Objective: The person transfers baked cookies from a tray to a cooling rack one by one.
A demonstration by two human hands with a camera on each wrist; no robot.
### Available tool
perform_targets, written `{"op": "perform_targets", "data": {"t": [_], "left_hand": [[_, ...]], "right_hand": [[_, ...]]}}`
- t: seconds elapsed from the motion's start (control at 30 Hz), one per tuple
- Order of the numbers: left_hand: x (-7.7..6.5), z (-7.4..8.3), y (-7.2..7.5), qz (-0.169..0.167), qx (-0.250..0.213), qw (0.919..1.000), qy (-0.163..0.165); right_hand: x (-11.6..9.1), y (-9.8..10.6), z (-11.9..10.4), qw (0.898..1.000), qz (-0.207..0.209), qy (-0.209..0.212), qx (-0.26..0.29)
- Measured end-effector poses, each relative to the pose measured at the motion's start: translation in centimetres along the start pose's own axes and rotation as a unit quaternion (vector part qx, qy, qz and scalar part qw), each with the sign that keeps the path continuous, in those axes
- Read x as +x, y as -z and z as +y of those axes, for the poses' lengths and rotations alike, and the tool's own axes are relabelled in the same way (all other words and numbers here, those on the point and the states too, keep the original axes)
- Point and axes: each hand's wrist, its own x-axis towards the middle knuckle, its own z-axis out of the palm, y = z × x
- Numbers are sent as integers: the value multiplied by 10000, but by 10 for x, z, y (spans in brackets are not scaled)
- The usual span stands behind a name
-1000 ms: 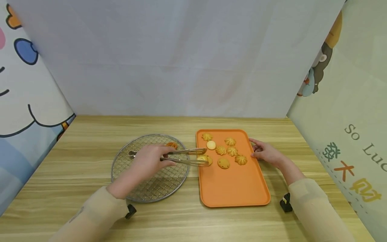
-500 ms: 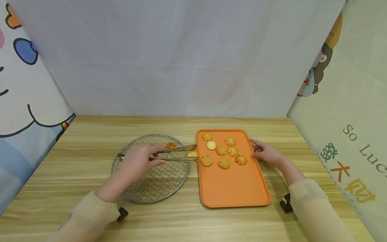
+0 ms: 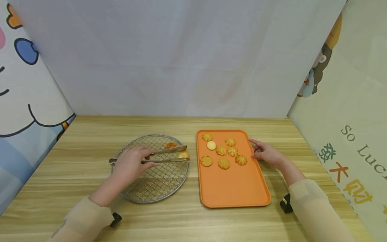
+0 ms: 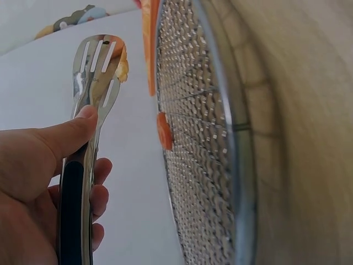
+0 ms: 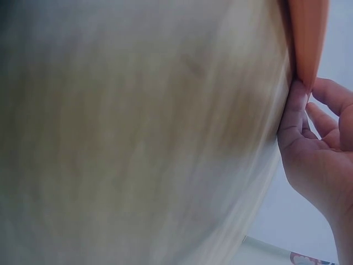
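My left hand [image 3: 131, 164] grips a pair of metal tongs [image 3: 165, 152] over the round wire rack [image 3: 151, 191]. Between the tong tips is a yellow cookie [image 3: 183, 155], above the rack's right side; in the left wrist view the slotted tong heads [image 4: 99, 61] cover most of it. A brown-orange ring-like piece [image 3: 171, 145] lies on the rack just behind the tongs. My right hand [image 3: 266, 153] holds the right rim of the orange tray [image 3: 234, 191], thumb and finger at its edge in the right wrist view. Several cookies [image 3: 223, 163] lie on the tray's far half.
Rack and tray stand side by side on a wood-grain table [image 3: 169, 222], a narrow strip of table between them. A pale cloth wall [image 3: 181, 67] closes off the back. Printed panels [image 3: 347, 117] rise at both sides.
My left hand has drawn the tongs and the yellow cookie leftward, from over the tray's left edge to over the rack. A round cookie on the tray is uncovered. The right hand has stayed put.
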Motion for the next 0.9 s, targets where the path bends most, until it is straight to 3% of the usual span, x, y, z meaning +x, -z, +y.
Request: {"op": "perform_targets", "data": {"t": [0.37,0.9], "left_hand": [[-6,-8,-7,-166,182,9996,168],[3,-13,-14,-501,153,9977,435]], "right_hand": [[0,0,0,10000,-16,59,26],[0,-1,-1,10000,-20,-10,6]]}}
